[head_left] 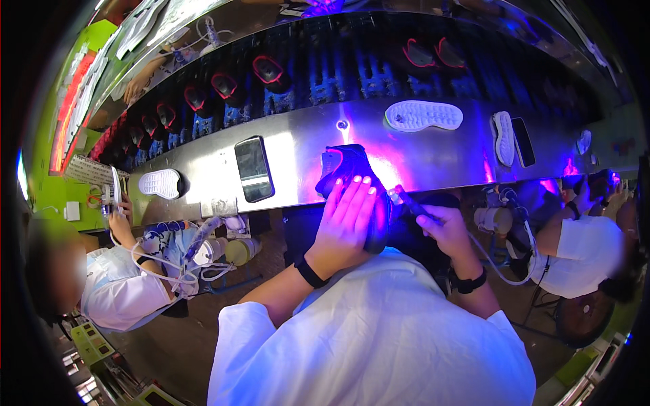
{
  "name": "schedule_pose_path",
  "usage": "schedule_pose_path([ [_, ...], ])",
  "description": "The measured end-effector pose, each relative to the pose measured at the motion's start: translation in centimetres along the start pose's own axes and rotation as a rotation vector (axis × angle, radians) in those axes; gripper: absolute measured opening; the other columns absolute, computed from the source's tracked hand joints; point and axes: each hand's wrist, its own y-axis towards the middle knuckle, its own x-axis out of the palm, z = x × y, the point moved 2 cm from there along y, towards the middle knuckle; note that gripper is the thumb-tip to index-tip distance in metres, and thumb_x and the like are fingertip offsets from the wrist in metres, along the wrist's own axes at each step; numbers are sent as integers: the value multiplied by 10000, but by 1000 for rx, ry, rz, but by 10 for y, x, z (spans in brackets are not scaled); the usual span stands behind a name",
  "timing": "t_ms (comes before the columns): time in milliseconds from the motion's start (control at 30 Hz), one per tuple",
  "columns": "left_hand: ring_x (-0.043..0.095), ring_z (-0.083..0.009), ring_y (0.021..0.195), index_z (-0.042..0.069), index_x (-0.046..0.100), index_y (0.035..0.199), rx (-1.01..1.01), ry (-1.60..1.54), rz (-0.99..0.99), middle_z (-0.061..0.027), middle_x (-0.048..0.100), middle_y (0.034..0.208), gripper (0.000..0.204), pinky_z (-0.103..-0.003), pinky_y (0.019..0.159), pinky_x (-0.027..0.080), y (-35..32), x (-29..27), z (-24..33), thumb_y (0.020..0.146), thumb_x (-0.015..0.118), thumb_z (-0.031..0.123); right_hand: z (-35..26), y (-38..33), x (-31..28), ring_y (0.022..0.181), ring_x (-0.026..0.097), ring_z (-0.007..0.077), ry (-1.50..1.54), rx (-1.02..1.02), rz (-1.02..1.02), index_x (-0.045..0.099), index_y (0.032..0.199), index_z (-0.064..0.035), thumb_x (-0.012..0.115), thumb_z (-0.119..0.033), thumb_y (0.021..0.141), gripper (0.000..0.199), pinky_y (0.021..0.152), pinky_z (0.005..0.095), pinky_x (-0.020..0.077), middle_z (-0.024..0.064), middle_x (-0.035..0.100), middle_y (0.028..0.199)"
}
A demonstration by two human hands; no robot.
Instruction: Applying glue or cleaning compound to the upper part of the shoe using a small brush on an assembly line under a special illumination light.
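Dark shoe upper (345,157) rests against the near edge of the metal bench, lit pink and violet, its collar end turned away from me. Over its side lies my left hand (349,220), fingers pressed together and gripping it. My right hand (443,227) is closed round a dark, slim-handled tool (412,204). The pale tip of that tool points at the upper's right side, very close to it; whether they touch I cannot tell. Dark straps circle both my wrists. The lower part of the upper is hidden behind my left hand.
On the metal bench (305,128) are a white sole (426,116), another sole (503,139) beside a phone (523,142), a nearer phone (254,169) and a left sole (160,183). Behind runs a conveyor (318,74) with several dark uppers. Co-workers sit left and right; thin hoses hang beside me.
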Motion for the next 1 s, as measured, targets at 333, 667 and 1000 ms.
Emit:
schedule_pose_path([
  [333, 512, -430, 1314, -98, 446, 1363, -33, 25, 88, -296, 513, 1387, 724, -573, 1127, 343, 18, 3, 20, 744, 711, 165, -1, -1, -14, 616, 518, 42, 32, 27, -38, 710, 1184, -10, 713, -230, 935, 332, 576, 224, 425, -39, 578, 688],
  [667, 509, -404, 1323, -104, 447, 1364, -87, 76, 44, -285, 519, 1385, 737, -545, 1127, 348, 37, 4, 28, 752, 737, 185, -1, -17, -17, 615, 505, 41, 16, 4, 87, 702, 1210, -22, 719, -247, 932, 358, 569, 223, 411, -38, 569, 680],
  [1000, 550, -395, 1250, -120, 476, 1318, -146, 151, 48, -286, 557, 1315, 719, -554, 1087, 362, 66, 15, 32, 767, 731, 266, -1, -54, -11, 595, 482, 31, 293, 91, 128, 711, 1162, -6, 717, -262, 943, 338, 536, 200, 370, -27, 585, 692],
])
